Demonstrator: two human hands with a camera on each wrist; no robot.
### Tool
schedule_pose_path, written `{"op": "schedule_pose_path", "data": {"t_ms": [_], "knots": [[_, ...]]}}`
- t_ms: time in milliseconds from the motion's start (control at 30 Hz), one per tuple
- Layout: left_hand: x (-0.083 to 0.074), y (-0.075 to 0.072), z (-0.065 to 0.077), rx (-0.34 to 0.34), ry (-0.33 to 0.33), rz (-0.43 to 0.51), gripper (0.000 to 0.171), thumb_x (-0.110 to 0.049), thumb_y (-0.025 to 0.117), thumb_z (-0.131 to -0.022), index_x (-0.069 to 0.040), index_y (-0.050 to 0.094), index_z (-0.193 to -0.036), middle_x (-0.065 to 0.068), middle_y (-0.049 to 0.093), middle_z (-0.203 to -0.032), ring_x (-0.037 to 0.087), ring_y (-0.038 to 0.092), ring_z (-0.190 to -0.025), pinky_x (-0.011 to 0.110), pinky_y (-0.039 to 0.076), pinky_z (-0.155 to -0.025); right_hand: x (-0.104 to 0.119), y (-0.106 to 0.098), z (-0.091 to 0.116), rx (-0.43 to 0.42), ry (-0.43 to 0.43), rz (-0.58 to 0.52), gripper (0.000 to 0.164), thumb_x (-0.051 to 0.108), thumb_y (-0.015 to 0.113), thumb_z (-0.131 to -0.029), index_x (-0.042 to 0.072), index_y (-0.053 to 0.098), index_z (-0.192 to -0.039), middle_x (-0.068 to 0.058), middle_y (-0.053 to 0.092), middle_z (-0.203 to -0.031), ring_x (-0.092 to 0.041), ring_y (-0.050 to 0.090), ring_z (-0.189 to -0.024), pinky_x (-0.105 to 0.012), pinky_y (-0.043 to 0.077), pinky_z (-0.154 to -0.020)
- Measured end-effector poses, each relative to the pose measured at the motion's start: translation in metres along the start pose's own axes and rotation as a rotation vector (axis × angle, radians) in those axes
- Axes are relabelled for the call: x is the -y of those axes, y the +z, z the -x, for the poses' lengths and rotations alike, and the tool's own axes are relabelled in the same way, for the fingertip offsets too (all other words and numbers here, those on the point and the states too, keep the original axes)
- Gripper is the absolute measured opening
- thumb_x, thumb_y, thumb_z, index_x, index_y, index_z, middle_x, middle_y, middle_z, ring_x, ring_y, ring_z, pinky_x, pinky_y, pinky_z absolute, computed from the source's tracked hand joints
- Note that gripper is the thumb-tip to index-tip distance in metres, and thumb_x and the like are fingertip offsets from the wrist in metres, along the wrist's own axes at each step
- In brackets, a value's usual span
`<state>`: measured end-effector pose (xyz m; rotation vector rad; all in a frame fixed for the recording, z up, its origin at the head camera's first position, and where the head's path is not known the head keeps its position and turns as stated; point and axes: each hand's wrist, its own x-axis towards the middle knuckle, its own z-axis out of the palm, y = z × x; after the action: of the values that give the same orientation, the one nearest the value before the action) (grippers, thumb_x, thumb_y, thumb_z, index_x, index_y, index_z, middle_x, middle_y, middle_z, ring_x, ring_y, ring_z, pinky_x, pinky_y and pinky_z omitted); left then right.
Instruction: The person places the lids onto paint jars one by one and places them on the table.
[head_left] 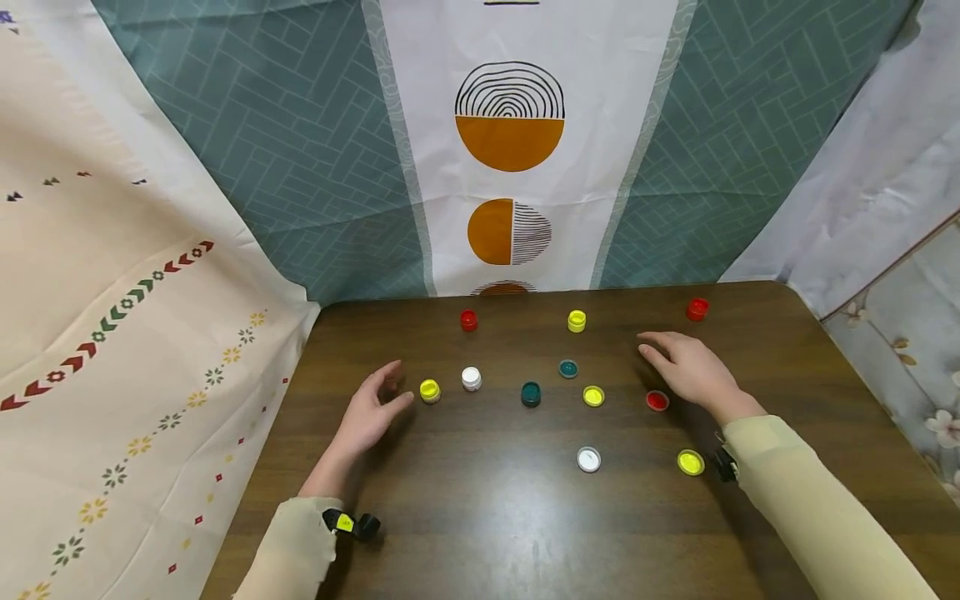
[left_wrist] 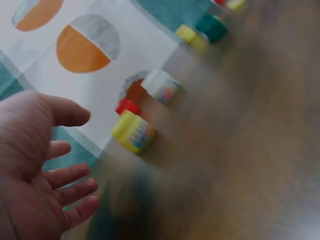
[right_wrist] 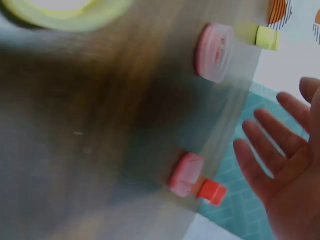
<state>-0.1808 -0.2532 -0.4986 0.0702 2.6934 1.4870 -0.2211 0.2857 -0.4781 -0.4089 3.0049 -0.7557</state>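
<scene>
Over the table (head_left: pixel 442 500), our left hand (head_left: pixel 370 412) and right hand (head_left: pixel 693 367) were loose, empty. Bumping could've tipped the left yellow jar (head_left: pixel 430 392).

ok so the table (head_left: pixel 435 492) had six little pots (head_left: pixel 471 379) on it (2 red, 2 yellow, 1 white, 1 green) plus five flat discs (head_left: pixel 588 459)

Table (head_left: pixel 450 508): brn wood-look top w/ visible grain, smooth, semi-gloss, soft glare nr its front ctr. On table, L side: yellow jar (head_left: pixel 430 392) & white jar (head_left: pixel 471 379), smooth plastic, printed labels (left_wrist: pixel 142 136). On table, R side: red lid-like disc (head_left: pixel 657 401), translucent plastic, slightly shiny. Behind table: teal/white cloth (head_left: pixel 262 150), matt, lightly creased. L of table: cream printed cloth (head_left: pixel 142 292), matt, soft folds.
</scene>
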Motion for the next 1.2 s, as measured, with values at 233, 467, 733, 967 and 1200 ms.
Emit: {"op": "schedule_pose_path", "data": {"t_ms": [233,467,733,967,1200], "knots": [[0.009,0.016,0.005,-0.023,-0.001,-0.095,0.068,-0.029,0.088,-0.092,-0.007,0.060,-0.150,0.015,0.062,-0.143,0.036,0.057,-0.128,0.055,0.045,-0.109,-0.005,0.009,0.013,-0.063,-0.025,-0.074,0.043,0.030,0.056,-0.113,0.006,0.062,-0.148,-0.023,0.062,-0.148,-0.047,0.054,-0.138,-0.067,0.038,-0.114],[0.007,0.029,-0.003,-0.062,-0.020,-0.148,0.060,-0.027,0.092,-0.088,-0.008,0.069,-0.140,0.013,0.065,-0.134,0.033,0.058,-0.119,0.051,0.048,-0.104,-0.002,0.020,0.013,-0.079,-0.050,-0.137,0.040,0.028,0.057,-0.113,0.006,0.065,-0.145,-0.021,0.064,-0.144,-0.045,0.058,-0.133,-0.066,0.042,-0.110],[0.004,0.040,-0.007,-0.102,-0.030,-0.211,0.055,-0.026,0.092,-0.087,-0.003,0.072,-0.133,0.015,0.069,-0.126,0.036,0.052,-0.121,0.056,0.040,-0.105,0.004,0.026,0.010,-0.055,-0.048,-0.154,0.039,0.018,0.061,-0.111,0.006,0.062,-0.148,-0.021,0.064,-0.146,-0.044,0.059,-0.132,-0.065,0.045,-0.109],[-0.001,0.044,-0.006,-0.126,-0.053,-0.230,0.047,-0.025,0.093,-0.086,-0.005,0.076,-0.126,0.014,0.068,-0.125,0.038,0.051,-0.122,0.060,0.032,-0.103,0.010,0.028,0.004,-0.011,-0.062,-0.172,0.046,0.018,0.061,-0.110,0.009,0.055,-0.155,-0.021,0.060,-0.150,-0.045,0.061,-0.131,-0.066,0.046,-0.108],[-0.001,0.044,-0.008,-0.132,-0.046,-0.229,0.045,-0.026,0.093,-0.086,-0.005,0.077,-0.122,0.014,0.069,-0.123,0.038,0.052,-0.121,0.060,0.033,-0.104,0.009,0.029,0.003,-0.004,-0.055,-0.163,0.043,0.016,0.063,-0.110,0.009,0.058,-0.152,-0.020,0.063,-0.147,-0.044,0.061,-0.131,-0.066,0.046,-0.108]]}}
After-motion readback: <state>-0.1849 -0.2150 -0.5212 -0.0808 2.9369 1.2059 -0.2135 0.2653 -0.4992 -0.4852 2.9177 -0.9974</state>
